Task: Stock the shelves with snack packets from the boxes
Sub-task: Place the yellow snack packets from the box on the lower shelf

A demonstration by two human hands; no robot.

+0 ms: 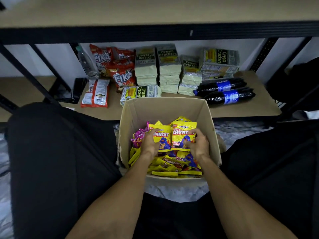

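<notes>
Snack packets (183, 135) in yellow wrappers fill the cardboard box (165, 107), which stands on the floor just before the front edge of the lower shelf (241, 109). I judge it is kept that close so each carry is short. Two of the snack packets stand upright above the heap, near the middle of the box, with their printed faces toward me.

My left hand (150, 144) has its fingers curled over the top of the left one. My right hand (198, 145) pinches the right one, with its fingers on the upper corner and its thumb across the face. The hands are apart, one packet each, and the packets overlap at their inner edges. I read this as squaring them into a pair, so they go up facing the same way.

A few purple packets (138, 135) lie against the box's left wall, apart from the yellow ones, probably a different flavour to be shelved separately.

On the shelf, goods sit grouped by kind. Cream cracker packs (169, 66) are stacked along the back edge, and red Fika bags (120, 75) are piled toward the back left beside a clear water bottle (85, 62). Two cola bottles (226, 92) lie on their sides on the right of the shelf. That grouping suggests the yellow packets want their own patch, not a gap among the crackers.
</notes>
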